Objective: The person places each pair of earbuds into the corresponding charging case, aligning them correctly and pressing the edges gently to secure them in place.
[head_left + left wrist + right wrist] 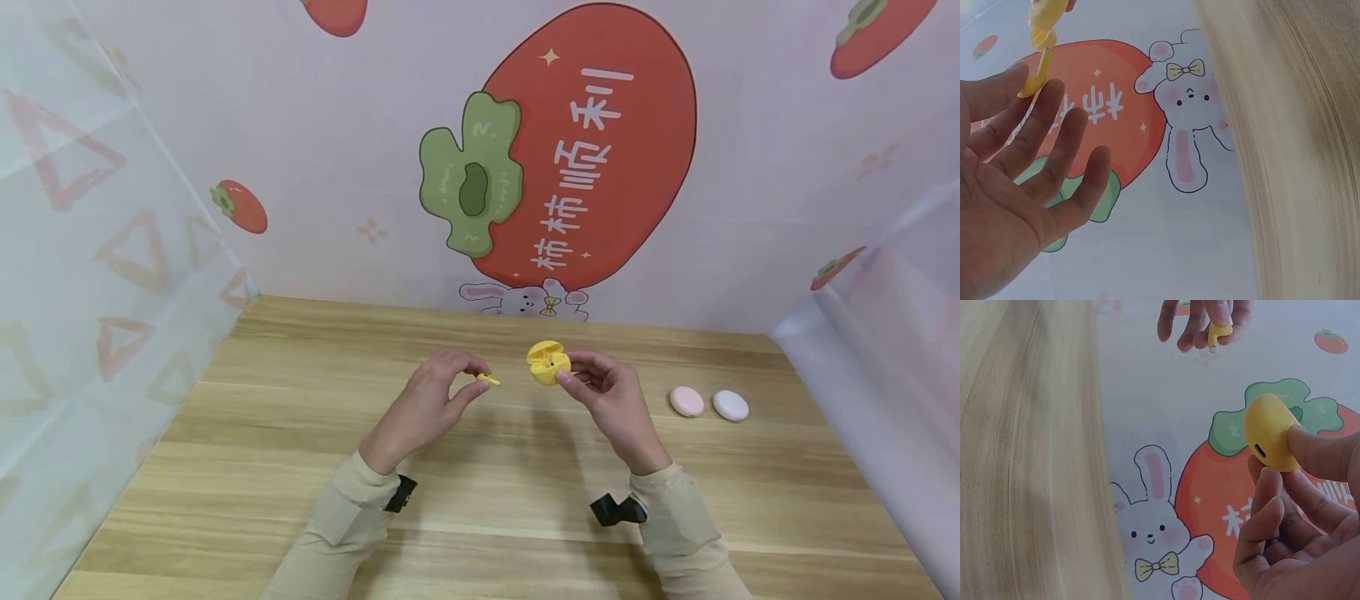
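Between thumb and index finger, my left hand [431,398] pinches a yellow earbud [488,379], its stem pointing right toward the case; the other fingers are spread in the left wrist view. My right hand [613,398] holds a round yellow earbud case [550,367] by its side, lid tilted up. A dark spot shows inside the case, too small to make out. In the right wrist view the case [1269,432] shows its outer shell and a dark port slot. Earbud and case are apart, both held above the table.
On the wooden table [480,517], a pink round case [686,402] and a white round case [731,406] lie side by side to the right of my right hand. A printed cloth backdrop [337,167] rises behind the table, and cloth sides stand at left and right.
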Demonstrator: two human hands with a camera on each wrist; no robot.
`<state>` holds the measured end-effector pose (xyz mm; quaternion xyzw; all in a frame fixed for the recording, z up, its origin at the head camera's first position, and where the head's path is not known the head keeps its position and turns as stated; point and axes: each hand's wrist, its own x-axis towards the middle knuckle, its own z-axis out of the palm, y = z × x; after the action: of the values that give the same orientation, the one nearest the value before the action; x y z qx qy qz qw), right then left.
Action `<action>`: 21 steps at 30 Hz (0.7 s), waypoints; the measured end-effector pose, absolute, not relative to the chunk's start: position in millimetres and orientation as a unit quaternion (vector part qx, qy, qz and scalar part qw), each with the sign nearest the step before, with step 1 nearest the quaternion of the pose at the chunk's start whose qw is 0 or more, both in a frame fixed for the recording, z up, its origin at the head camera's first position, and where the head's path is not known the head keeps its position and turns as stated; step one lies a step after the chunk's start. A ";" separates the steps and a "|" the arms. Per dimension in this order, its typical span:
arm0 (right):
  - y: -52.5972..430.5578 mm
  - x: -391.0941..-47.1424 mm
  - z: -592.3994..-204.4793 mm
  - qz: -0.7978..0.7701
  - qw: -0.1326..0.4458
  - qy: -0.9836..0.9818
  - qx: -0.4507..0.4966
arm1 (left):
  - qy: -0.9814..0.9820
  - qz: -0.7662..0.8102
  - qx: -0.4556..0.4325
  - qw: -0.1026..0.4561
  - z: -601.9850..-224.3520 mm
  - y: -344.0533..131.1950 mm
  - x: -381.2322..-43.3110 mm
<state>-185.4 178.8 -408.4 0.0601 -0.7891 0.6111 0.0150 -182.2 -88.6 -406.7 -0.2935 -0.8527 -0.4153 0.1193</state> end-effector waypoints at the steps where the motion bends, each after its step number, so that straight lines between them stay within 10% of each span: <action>1: 178.9 -185.5 -408.6 0.611 0.015 -0.789 0.060 | -0.852 -0.417 -0.293 0.120 -406.7 -88.7 -182.0; 21: 179.1 -185.2 -408.3 0.615 0.014 -0.787 0.060 | -0.821 -0.451 -0.311 0.163 -403.9 -88.5 -183.8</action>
<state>-185.2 179.1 -408.3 0.0599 -0.7865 0.6145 0.0142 -183.8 -88.5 -403.9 -0.3111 -0.8208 -0.4506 0.1626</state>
